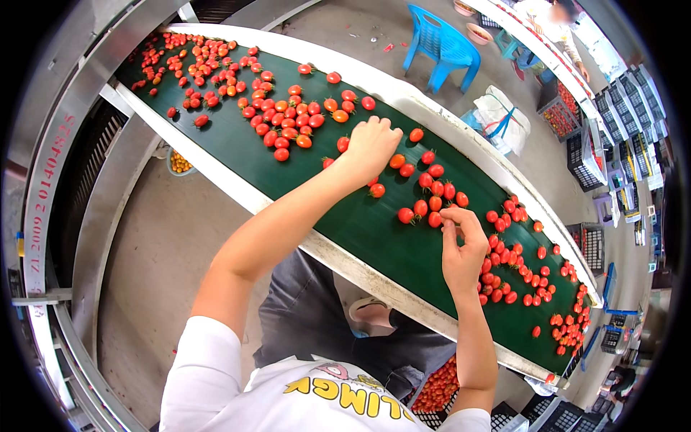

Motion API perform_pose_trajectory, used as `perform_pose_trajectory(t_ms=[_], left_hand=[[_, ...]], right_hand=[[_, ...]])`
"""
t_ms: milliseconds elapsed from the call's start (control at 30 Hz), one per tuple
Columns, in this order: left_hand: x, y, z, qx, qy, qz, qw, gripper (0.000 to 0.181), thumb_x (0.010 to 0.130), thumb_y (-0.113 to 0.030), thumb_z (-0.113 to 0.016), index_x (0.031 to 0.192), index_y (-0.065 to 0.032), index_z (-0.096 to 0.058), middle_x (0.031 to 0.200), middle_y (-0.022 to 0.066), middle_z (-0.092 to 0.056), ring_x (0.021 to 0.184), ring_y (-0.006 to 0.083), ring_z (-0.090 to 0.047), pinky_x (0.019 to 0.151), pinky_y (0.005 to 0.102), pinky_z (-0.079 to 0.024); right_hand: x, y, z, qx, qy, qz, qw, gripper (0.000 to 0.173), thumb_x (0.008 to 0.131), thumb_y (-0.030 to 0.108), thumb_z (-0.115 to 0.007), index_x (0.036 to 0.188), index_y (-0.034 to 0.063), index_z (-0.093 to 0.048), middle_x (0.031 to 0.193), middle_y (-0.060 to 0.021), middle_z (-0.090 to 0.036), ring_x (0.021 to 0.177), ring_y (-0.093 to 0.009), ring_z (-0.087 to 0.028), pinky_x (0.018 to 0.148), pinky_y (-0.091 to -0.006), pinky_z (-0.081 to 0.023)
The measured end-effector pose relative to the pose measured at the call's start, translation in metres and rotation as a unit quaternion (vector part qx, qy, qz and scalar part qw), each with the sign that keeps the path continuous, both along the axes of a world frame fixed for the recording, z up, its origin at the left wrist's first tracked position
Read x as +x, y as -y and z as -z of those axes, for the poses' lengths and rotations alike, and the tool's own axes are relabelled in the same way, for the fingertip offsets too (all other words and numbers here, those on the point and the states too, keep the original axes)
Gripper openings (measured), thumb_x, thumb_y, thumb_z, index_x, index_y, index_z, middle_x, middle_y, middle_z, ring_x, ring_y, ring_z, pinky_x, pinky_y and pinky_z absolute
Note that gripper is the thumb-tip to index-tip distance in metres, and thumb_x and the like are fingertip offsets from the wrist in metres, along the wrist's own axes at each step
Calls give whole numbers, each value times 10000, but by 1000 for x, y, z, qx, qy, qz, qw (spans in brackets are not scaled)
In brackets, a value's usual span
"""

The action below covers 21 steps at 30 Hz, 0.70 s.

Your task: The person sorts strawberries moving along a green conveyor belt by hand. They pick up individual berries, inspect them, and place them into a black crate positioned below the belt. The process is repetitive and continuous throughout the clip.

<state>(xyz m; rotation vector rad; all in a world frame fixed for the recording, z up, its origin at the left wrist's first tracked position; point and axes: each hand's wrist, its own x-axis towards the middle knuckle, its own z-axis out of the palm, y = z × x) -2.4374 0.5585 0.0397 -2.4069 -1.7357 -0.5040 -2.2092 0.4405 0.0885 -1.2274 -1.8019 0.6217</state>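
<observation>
Many red and orange cherry tomatoes (289, 123) lie in loose groups along a green conveyor belt (372, 243) with pale side rails. My left hand (373, 143) is over the middle of the belt, its fingers curled down; whether a tomato is inside them is hidden. Single tomatoes lie close around it. My right hand (463, 245) is farther right, thumb and forefinger near a red tomato (434, 219) at the edge of a small group; I cannot tell if they grip it. Beyond my right wrist, a denser group of red tomatoes (499, 254) spreads towards the belt's far right end.
The belt's near rail (378, 289) runs before my legs. A crate of tomatoes (434, 386) stands below it. Across the belt are a blue plastic chair (442, 48), a white sack (502, 119) and stacked black crates (629, 100). Another person (550, 27) sits at the far upper right.
</observation>
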Motion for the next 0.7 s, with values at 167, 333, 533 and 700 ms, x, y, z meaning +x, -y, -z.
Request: perform_pose_trajectory(t_ms=[167,333,533,700], left_hand=[[-17,-15,16,-25,55,65,996,276,824,-45,-680,1093,-61,-621,947,130,-608,915,321,-614,771,402,-538],[-14,1,-22,-203,415,162,872,403,916,-54,-660,1282,-90,-497,1062,108,-663,958,192,-630,830,342,-523],[-38,10,-49,-382,655,174,628,486,995,-71,-590,1440,-145,-408,1189,96,-633,1071,142,-609,966,326,-510],[-50,4,-47,-404,664,184,602,497,995,-84,-598,1454,-117,-410,1188,71,-632,1086,128,-608,985,315,-511]], right_hand=[[-13,-1,3,-29,-14,-1,999,107,920,-39,-593,993,-13,-668,956,-90,-672,798,-174,-650,693,-287,-534],[-24,-4,5,-17,-21,8,1000,108,918,-33,-602,990,-5,-677,935,-94,-675,794,-183,-653,666,-287,-532],[-38,-11,5,-38,-31,16,999,105,913,-36,-600,980,-14,-678,922,-91,-671,756,-169,-643,655,-281,-524],[-51,-14,5,-53,-34,10,998,101,911,-39,-601,977,-22,-676,922,-94,-669,734,-161,-634,647,-276,-515]])
